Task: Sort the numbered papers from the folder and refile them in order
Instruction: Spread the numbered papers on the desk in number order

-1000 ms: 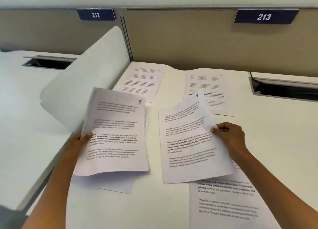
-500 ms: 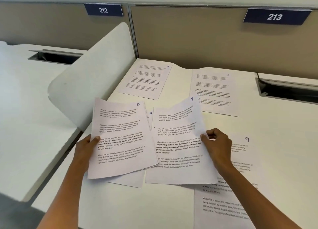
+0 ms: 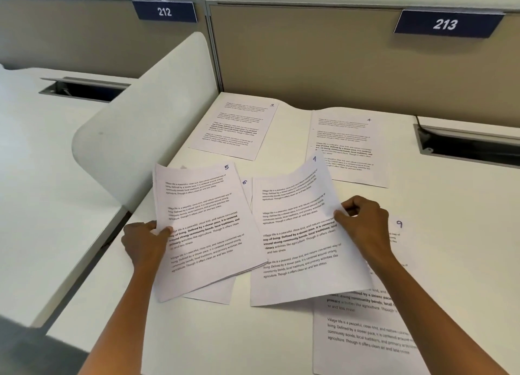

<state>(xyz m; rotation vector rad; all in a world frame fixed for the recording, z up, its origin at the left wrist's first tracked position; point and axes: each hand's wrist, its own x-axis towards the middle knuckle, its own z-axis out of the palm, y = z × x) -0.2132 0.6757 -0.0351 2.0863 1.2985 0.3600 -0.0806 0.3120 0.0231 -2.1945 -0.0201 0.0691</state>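
Papers, e.g. sheet 5 & sheet 7, looking thin, matt white, bending w/o creases. Counter showing smooth matt white laminate. Back panel looking like matt beige cloth. Cable slot showing brushed metal rim.

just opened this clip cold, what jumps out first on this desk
Two hands lift printed sheets at the middle of the white desk: the left hand holds a small stack topped by page 5, the right hand pinches page 7. Page 6 peeks out between them, page 9 lies under the right hand, and two more sheets rest by the back partition.
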